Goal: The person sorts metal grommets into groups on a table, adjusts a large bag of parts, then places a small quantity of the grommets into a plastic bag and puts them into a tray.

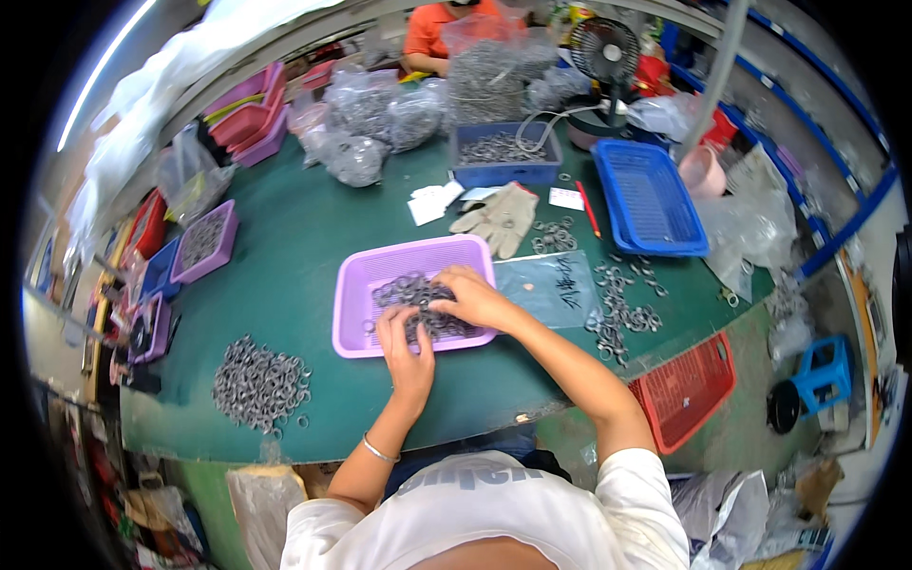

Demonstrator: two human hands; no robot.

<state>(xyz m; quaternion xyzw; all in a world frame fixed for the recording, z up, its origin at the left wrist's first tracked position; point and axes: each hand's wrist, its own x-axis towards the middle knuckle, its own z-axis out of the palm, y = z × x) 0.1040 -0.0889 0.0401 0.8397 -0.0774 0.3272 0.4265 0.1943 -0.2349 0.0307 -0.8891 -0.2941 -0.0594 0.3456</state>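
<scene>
A light purple plastic basket (353, 309) stands on the green table in front of me, with a heap of dark grey metal rings (404, 288) inside. My left hand (407, 353) reaches over the basket's near wall, its fingers and thumb bent round some of the rings. From the right, my right hand (469, 296) lies over the same heap with its fingers curled onto rings beside the left hand. The fingertips are partly hidden among the rings. A clear flat plastic bag (541, 290) with dark handwriting lies just right of the basket.
Loose rings lie in a pile (258, 385) at left and scattered (622, 313) at right. Beyond the basket are a work glove (499, 220), a red pen (588, 209), blue baskets (651, 199) and a fan (605, 52). Across the table sits a person in orange (427, 38).
</scene>
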